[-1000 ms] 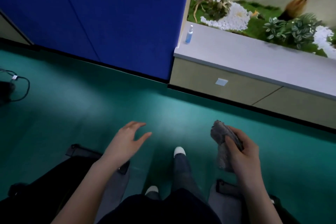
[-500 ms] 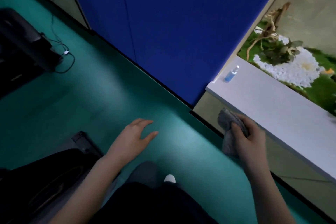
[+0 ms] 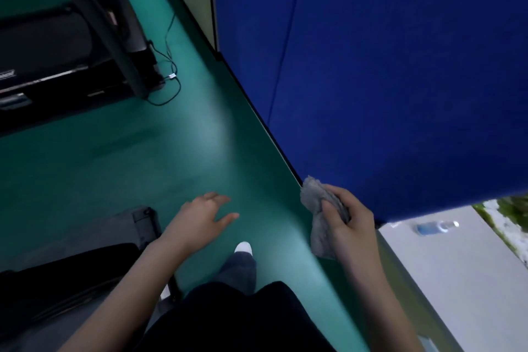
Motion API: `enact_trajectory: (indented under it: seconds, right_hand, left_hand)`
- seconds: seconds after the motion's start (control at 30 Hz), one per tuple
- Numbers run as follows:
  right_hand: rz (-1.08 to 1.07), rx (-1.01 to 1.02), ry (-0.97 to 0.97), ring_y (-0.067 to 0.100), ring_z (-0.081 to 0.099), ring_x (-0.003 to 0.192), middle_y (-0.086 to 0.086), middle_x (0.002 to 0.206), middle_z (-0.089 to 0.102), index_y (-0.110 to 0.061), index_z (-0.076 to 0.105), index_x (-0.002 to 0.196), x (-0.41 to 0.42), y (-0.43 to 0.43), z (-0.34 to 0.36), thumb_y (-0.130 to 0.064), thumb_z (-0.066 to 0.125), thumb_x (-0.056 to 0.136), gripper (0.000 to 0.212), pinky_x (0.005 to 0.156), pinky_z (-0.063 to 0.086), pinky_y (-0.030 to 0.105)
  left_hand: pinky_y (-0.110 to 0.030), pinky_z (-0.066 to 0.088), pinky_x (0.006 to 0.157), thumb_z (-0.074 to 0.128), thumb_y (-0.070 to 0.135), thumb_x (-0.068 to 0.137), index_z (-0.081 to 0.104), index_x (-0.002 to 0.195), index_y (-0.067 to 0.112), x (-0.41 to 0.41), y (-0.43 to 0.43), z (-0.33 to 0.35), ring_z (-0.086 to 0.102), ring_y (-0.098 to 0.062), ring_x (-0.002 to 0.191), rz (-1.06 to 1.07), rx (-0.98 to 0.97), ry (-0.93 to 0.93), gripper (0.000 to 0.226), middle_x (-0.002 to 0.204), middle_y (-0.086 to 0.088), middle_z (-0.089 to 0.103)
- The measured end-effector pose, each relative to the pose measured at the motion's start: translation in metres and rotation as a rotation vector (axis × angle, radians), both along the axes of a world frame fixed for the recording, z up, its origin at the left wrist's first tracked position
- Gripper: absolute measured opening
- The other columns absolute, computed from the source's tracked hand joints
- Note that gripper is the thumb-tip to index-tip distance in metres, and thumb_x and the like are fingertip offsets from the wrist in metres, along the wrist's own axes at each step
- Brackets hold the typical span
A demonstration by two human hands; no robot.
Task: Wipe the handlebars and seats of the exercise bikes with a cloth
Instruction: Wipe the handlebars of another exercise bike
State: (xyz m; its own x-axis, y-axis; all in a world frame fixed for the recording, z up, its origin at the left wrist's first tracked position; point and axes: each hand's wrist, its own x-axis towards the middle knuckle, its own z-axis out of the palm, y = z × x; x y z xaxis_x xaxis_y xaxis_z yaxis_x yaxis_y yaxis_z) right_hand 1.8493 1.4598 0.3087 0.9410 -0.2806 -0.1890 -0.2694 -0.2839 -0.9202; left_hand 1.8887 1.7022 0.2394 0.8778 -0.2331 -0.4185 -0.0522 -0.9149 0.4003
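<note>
— What does the floor carry?

— It is green and smooth. At far left a dark machine base stands on it, and a thin black cable loops on the floor just right of that base. At near left another dark base with a grey foot rests on it. One white shoe toe is planted near the middle.

— And on the right?

— A pale grey table runs along the near right edge. A blurred blue bottle lies on it, close under the blue wall panel, which meets the floor along a dark strip.
</note>
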Motion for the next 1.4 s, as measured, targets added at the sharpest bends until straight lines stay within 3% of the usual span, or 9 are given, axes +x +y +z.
enact_trajectory:
  seconds: [0.13, 0.23, 0.5, 0.63, 0.9, 1.17, 1.4]
  right_hand:
    - [0.072, -0.012, -0.024, 0.007, 0.064, 0.091, -0.011, 0.097, 0.069, -0.024, 0.067, 0.102, 0.068, 0.013, 0.012, -0.004, 0.057, 0.089, 0.026, 0.080, 0.050, 0.029]
    - [0.119, -0.003, -0.004, 0.007, 0.064, 0.093, -0.011, 0.097, 0.069, -0.027, 0.067, 0.101, 0.106, 0.022, 0.015, -0.005, 0.057, 0.090, 0.026, 0.086, 0.052, 0.035]
    - [0.346, -0.021, 0.064, 0.014, 0.063, 0.103, -0.004, 0.108, 0.068, -0.018, 0.066, 0.111, 0.220, 0.051, 0.002, -0.006, 0.056, 0.091, 0.025, 0.095, 0.049, 0.048]
    - [0.496, -0.030, 0.049, 0.015, 0.063, 0.101, -0.004, 0.107, 0.068, -0.017, 0.067, 0.110, 0.289, 0.068, -0.001, -0.005, 0.056, 0.091, 0.025, 0.093, 0.050, 0.046]
    - [0.723, -0.034, 0.046, 0.016, 0.062, 0.102, -0.002, 0.108, 0.067, -0.018, 0.067, 0.110, 0.418, 0.091, 0.001, -0.004, 0.056, 0.091, 0.025, 0.093, 0.051, 0.045]
    - [0.863, -0.056, 0.100, 0.023, 0.063, 0.101, 0.004, 0.106, 0.068, -0.017, 0.066, 0.108, 0.486, 0.157, -0.005, -0.005, 0.056, 0.091, 0.023, 0.092, 0.050, 0.049]
    - [1.003, -0.072, 0.094, 0.018, 0.063, 0.098, -0.002, 0.102, 0.068, -0.017, 0.066, 0.106, 0.517, 0.261, -0.011, -0.005, 0.056, 0.091, 0.022, 0.093, 0.050, 0.047]
  left_hand:
    - [-0.033, 0.031, 0.106, 0.041, 0.054, 0.093, 0.041, 0.139, 0.022, 0.062, 0.004, 0.009, 0.041, -0.019, 0.130, -0.015, 0.097, -0.064, 0.056, 0.143, 0.002, 0.043]
    - [-0.033, 0.035, 0.105, 0.043, 0.052, 0.093, 0.042, 0.138, 0.020, 0.093, 0.013, 0.013, 0.044, -0.020, 0.128, 0.037, 0.064, -0.058, 0.055, 0.141, 0.001, 0.045]
    - [-0.034, 0.036, 0.104, 0.044, 0.048, 0.095, 0.043, 0.138, 0.018, 0.142, 0.052, -0.007, 0.045, -0.022, 0.127, 0.341, 0.065, 0.004, 0.052, 0.138, -0.002, 0.047]
    - [-0.033, 0.038, 0.102, 0.042, 0.051, 0.094, 0.043, 0.138, 0.019, 0.173, 0.067, -0.018, 0.046, -0.022, 0.126, 0.475, 0.137, 0.023, 0.054, 0.137, -0.001, 0.049]
    - [-0.035, 0.038, 0.104, 0.042, 0.052, 0.094, 0.042, 0.139, 0.017, 0.240, 0.089, -0.032, 0.043, -0.024, 0.130, 0.750, 0.130, 0.237, 0.056, 0.142, -0.006, 0.044]
    - [-0.037, 0.034, 0.105, 0.041, 0.056, 0.093, 0.046, 0.136, 0.019, 0.278, 0.113, -0.037, 0.042, -0.023, 0.130, 1.007, 0.126, 0.129, 0.057, 0.140, -0.005, 0.048]
    - [-0.035, 0.032, 0.105, 0.039, 0.057, 0.093, 0.043, 0.138, 0.022, 0.297, 0.177, -0.048, 0.041, -0.021, 0.129, 1.110, 0.137, 0.059, 0.057, 0.138, -0.001, 0.048]
